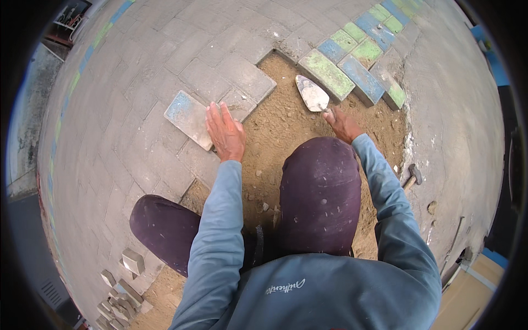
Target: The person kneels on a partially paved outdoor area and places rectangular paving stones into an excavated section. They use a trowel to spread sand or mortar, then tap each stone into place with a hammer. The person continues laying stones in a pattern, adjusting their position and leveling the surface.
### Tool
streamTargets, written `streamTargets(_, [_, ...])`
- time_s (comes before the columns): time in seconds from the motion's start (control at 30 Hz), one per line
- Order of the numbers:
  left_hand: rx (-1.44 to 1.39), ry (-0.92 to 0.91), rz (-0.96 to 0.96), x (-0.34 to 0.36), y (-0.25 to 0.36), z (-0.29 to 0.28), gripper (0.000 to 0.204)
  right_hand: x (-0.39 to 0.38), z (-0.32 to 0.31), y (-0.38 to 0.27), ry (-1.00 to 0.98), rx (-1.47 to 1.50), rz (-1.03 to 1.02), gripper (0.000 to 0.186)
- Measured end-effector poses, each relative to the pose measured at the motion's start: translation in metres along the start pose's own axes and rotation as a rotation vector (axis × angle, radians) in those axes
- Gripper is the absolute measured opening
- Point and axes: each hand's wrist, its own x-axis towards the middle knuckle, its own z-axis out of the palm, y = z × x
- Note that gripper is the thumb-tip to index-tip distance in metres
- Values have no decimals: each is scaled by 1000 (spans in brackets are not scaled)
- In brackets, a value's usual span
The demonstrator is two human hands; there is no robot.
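Observation:
My left hand (225, 133) lies with outstretched fingers against the right end of a loose grey paving block (188, 118) with a blue-painted corner. That block rests on top of the laid pavers (206, 77). In my right hand (344, 125) is the handle of a pointed trowel (312, 93). Its blade, smeared with pale dried material, is over the bare sand (275, 124), beside a green-painted paver (327, 74). A blue-painted paver (361, 81) sits to the right of that one, at the sand's far edge.
A hammer (412, 177) lies on the concrete strip (451, 137) at the right. Broken paver pieces (121, 302) are heaped at the lower left, with a single block (133, 261) nearby. My knees stand close to the sand bed.

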Motion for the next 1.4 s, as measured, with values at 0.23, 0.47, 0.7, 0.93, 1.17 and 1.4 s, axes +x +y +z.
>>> streamTargets(0.23, [9,-305,194,-115,47,49,65,-45,55,58,257,99,-53,61])
streamTargets(0.47, [500,-243,154,-158,24,99,70,16,35,-1,-145,765,149,60])
streamTargets(0.7, [272,-671,2,-125,36,26,69,68,-13,-37,-153,266,-139,53])
streamTargets(0.93, [84,-550,-149,27,8,-106,67,125,-37,-60,-35,-195,-186,52])
streamTargets(1.17, [-138,-165,-681,48,-100,-47,103,116,-8,-100,-97,222,-69,58])
streamTargets(1.4, [-3,-230,-665,31,-62,-14,107,63,0,-24,-112,239,147,58])
